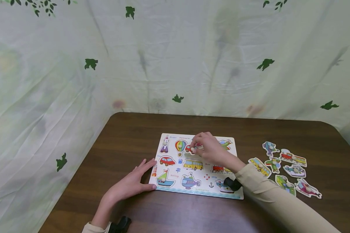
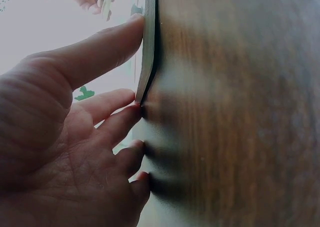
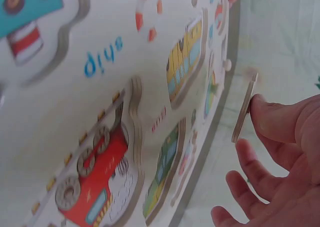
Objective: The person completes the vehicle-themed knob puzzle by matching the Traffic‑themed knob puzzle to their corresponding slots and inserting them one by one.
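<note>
A white wooden puzzle board [image 1: 175,166] with pictures of vehicles lies on the table. My right hand [image 1: 208,147] is over its upper middle and pinches a red car puzzle piece [image 1: 188,149] between thumb and fingers. In the right wrist view this piece [image 3: 243,112] appears edge-on, raised off the board. At the board's left edge my left hand [image 1: 134,179] rests with fingers spread and thumb apart. The left wrist view shows the thumb and fingertips touching the board's edge [image 2: 148,47].
Several loose puzzle pieces lie right of the board, among them a train piece [image 1: 293,158], a helicopter piece [image 1: 308,188] and a bus piece [image 1: 259,167]. A brown wooden table [image 1: 128,136] bears everything. Behind it hangs a pale curtain [image 1: 175,64] with green leaf shapes.
</note>
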A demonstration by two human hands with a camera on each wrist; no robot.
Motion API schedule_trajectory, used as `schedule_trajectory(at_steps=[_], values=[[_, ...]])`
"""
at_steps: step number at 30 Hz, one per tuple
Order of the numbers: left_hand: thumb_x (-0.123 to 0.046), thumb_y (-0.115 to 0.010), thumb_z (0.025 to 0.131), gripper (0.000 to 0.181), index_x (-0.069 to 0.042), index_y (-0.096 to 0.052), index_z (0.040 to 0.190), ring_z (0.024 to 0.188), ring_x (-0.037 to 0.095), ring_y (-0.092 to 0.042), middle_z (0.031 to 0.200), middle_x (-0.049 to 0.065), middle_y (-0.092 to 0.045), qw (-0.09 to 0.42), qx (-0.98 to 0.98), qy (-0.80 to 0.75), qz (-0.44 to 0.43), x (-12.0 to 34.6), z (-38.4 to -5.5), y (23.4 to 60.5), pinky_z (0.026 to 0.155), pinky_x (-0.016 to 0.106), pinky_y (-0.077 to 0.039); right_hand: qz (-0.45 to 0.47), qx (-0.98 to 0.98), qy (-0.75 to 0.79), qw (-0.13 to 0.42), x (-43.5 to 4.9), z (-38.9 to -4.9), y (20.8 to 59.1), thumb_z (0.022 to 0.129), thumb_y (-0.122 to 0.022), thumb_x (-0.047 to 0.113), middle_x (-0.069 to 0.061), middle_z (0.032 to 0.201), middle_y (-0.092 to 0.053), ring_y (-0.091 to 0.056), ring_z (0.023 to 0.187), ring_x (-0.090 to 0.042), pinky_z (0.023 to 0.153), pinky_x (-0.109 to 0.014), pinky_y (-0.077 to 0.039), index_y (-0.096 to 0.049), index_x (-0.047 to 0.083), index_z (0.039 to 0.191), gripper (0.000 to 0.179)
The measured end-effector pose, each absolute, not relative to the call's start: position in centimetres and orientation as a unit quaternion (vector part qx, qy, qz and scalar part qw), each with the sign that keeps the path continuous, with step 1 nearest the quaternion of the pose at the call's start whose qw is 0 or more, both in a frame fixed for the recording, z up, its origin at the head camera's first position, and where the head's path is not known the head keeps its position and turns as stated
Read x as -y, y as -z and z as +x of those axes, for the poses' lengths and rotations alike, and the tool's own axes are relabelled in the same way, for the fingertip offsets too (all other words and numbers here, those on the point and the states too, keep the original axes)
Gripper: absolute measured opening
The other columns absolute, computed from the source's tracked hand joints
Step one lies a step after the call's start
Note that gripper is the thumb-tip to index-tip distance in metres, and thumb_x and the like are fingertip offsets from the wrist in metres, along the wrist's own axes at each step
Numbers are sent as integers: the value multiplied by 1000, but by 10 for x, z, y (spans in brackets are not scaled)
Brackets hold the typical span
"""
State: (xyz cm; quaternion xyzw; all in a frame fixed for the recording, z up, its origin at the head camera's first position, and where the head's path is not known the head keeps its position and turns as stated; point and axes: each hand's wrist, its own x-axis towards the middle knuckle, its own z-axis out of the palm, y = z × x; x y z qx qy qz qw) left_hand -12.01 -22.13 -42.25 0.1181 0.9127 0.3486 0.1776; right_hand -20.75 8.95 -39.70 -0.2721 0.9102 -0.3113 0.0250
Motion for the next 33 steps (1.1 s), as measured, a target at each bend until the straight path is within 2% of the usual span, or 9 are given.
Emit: schedule_trajectory(at_steps=[9,15,23,33], values=[[-35,-80,82,86,-18,-36,153,149,32,-6,160,2,-28,180,-912,-350,120,222,-120,421,115,61,-9,-282,-910,303,39,-67,-206,399,87,-77,18,1,115,-61,-44,120,-23,101,-46,-36,-71,23,88,8],[-35,-80,82,86,-17,-36,153,149,33,-6,160,3,-28,179,-911,-351,122,222,-120,421,115,62,-9,-293,-909,292,46,-51,-206,399,88,-76,21,2,117,-61,-45,118,-22,100,-43,-37,-72,24,90,5],[-34,-80,82,84,-15,-37,153,149,34,-8,159,4,-29,173,-911,-350,132,222,-120,422,115,61,-9,-301,-906,292,60,-33,-205,401,90,-74,20,1,120,-60,-45,120,-21,102,-45,-35,-73,25,92,5],[-34,-79,83,83,-13,-38,152,149,35,-9,159,6,-30,162,-911,-351,147,223,-119,423,115,61,-10,-340,-903,260,50,-11,-207,408,88,-73,19,2,116,-61,-45,119,-22,101,-45,-37,-73,25,85,6]])
